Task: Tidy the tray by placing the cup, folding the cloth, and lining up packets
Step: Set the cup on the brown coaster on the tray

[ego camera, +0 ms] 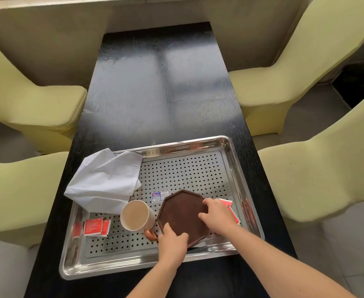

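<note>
head view: both hands [172, 239] grip smooth brown octagonal, seemingly wooden saucer [183, 216].

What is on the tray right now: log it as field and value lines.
tray: perforated steel tray on black table
coaster: brown octagonal wooden coaster, gripped by left hand and right hand
cup: cream cup, upright, beside coaster
cloth: crumpled pale grey cloth, overhanging far-left rim
packets: red packets near left; more under right hand

Cream cup [136, 215] upright, crumpled pale cloth [105, 179] over tray [239, 166] corner, red packets [95, 226] scattered.
</note>
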### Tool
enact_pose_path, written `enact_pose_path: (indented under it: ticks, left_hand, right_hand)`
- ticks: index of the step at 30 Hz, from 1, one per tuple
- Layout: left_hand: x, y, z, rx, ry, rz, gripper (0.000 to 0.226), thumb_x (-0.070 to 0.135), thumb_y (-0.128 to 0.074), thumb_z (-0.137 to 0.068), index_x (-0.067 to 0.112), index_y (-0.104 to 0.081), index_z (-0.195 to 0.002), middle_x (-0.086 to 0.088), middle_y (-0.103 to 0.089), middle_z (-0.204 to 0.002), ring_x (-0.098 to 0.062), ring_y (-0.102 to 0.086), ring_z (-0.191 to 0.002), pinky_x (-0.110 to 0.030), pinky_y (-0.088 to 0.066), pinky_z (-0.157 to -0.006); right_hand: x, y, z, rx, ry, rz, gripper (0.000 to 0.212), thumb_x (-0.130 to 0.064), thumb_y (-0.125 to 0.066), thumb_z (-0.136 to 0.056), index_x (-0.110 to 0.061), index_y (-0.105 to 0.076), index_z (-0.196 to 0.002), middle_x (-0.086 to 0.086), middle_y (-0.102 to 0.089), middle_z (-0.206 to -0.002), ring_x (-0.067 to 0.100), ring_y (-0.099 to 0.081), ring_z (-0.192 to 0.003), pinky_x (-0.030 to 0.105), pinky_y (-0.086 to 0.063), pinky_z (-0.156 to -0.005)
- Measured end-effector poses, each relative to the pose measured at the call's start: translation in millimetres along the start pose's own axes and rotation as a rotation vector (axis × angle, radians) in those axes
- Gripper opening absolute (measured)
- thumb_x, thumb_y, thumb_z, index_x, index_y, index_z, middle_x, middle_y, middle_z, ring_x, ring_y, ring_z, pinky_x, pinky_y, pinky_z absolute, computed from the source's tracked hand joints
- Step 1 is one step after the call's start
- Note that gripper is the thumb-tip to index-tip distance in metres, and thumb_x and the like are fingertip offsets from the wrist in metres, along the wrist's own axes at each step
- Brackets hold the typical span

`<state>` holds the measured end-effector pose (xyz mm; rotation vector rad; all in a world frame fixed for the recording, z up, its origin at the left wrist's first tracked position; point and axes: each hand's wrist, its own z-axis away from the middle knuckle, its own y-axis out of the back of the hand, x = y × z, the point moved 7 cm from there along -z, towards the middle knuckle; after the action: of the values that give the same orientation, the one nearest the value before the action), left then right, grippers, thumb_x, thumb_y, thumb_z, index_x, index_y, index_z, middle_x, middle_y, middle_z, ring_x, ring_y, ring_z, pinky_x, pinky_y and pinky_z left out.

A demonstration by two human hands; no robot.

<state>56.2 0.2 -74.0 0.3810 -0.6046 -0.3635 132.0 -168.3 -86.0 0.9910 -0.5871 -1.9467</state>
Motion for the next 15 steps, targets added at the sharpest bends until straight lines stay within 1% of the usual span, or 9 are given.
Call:
enact_pose_path:
  ticks: [3, 5, 7, 8, 9, 10, 12, 13, 15]
  left_hand:
    - [6, -1, -4, 0.013, 0.018, 0.026, 0.077, 0.025, -0.056, -0.088, 0.017, -0.018, -0.155, -0.015, -0.032, -0.151, -0.032, -0.041, -0.133, -0.048, -0.039, -0.110]
    - [12, -1, -7, 0.027, 0.020, 0.032, 0.078, 0.027, -0.057, -0.087, 0.017, -0.019, -0.155, -0.015, -0.033, -0.149, -0.032, -0.043, -0.130, -0.046, -0.041, -0.108]
    - [21, -2, -11, 0.031, 0.014, 0.029, 0.079, 0.028, -0.057, -0.087, 0.017, -0.019, -0.155, -0.015, -0.034, -0.147, -0.029, -0.045, -0.125, -0.039, -0.042, -0.099]
    - [27, -3, -14, 0.033, 0.009, 0.030, 0.079, 0.028, -0.057, -0.087, 0.017, -0.019, -0.155, -0.015, -0.036, -0.147, -0.026, -0.046, -0.119, -0.036, -0.041, -0.093]
    - [33, -3, -17, 0.035, 0.002, 0.036, 0.079, 0.028, -0.057, -0.087, 0.017, -0.019, -0.155, -0.014, -0.037, -0.146, -0.024, -0.046, -0.114, -0.035, -0.041, -0.091]
    - [41, -3, -21, 0.037, -0.006, 0.044, 0.079, 0.028, -0.058, -0.086, 0.017, -0.020, -0.154, -0.013, -0.038, -0.146, -0.023, -0.046, -0.115, -0.036, -0.043, -0.093]
    - [58, -4, -32, 0.041, -0.027, 0.049, 0.078, 0.026, -0.058, -0.085, 0.015, -0.023, -0.154, -0.013, -0.041, -0.147, -0.028, -0.045, -0.127, -0.045, -0.044, -0.105]
    - [67, -5, -38, 0.038, -0.041, 0.044, 0.078, 0.025, -0.058, -0.084, 0.014, -0.024, -0.153, -0.013, -0.042, -0.147, -0.030, -0.044, -0.130, -0.048, -0.042, -0.107]
    - [84, -8, -48, 0.018, -0.071, 0.046, 0.078, 0.023, -0.058, -0.083, 0.014, -0.025, -0.153, -0.011, -0.046, -0.146, -0.031, -0.047, -0.129, -0.049, -0.043, -0.107]
  right_hand:
    - [-3, 5, -7, 0.031, -0.024, 0.012, 0.047, -0.034, -0.060, -0.091, -0.019, -0.051, -0.135, 0.008, -0.056, -0.130, 0.028, -0.058, -0.116, 0.038, -0.050, -0.092]
    - [-6, 11, -14, 0.065, -0.045, 0.024, 0.044, -0.033, -0.059, -0.090, -0.018, -0.053, -0.131, 0.007, -0.059, -0.127, 0.029, -0.057, -0.116, 0.038, -0.049, -0.090]
    - [-10, 18, -22, 0.097, -0.057, 0.052, 0.041, -0.032, -0.057, -0.089, -0.018, -0.055, -0.128, 0.007, -0.061, -0.125, 0.029, -0.053, -0.118, 0.038, -0.046, -0.088]
    - [-12, 22, -26, 0.107, -0.059, 0.065, 0.040, -0.031, -0.056, -0.089, -0.018, -0.055, -0.127, 0.007, -0.061, -0.124, 0.029, -0.050, -0.119, 0.038, -0.046, -0.088]
    - [-14, 26, -31, 0.115, -0.058, 0.069, 0.040, -0.031, -0.056, -0.089, -0.018, -0.055, -0.127, 0.007, -0.060, -0.125, 0.029, -0.048, -0.120, 0.039, -0.046, -0.089]
    - [-15, 31, -36, 0.118, -0.059, 0.068, 0.040, -0.031, -0.056, -0.089, -0.018, -0.055, -0.127, 0.007, -0.059, -0.125, 0.028, -0.047, -0.121, 0.040, -0.047, -0.091]
    - [-12, 43, -47, 0.130, -0.067, 0.060, 0.041, -0.031, -0.056, -0.089, -0.018, -0.054, -0.128, 0.008, -0.058, -0.126, 0.029, -0.047, -0.121, 0.041, -0.048, -0.094]
    - [-9, 50, -53, 0.137, -0.072, 0.059, 0.042, -0.031, -0.056, -0.090, -0.018, -0.054, -0.130, 0.008, -0.058, -0.127, 0.029, -0.047, -0.121, 0.041, -0.047, -0.095]
    - [0, 65, -63, 0.150, -0.084, 0.041, 0.046, -0.031, -0.056, -0.090, -0.019, -0.052, -0.134, 0.009, -0.058, -0.130, 0.030, -0.048, -0.123, 0.040, -0.045, -0.098]
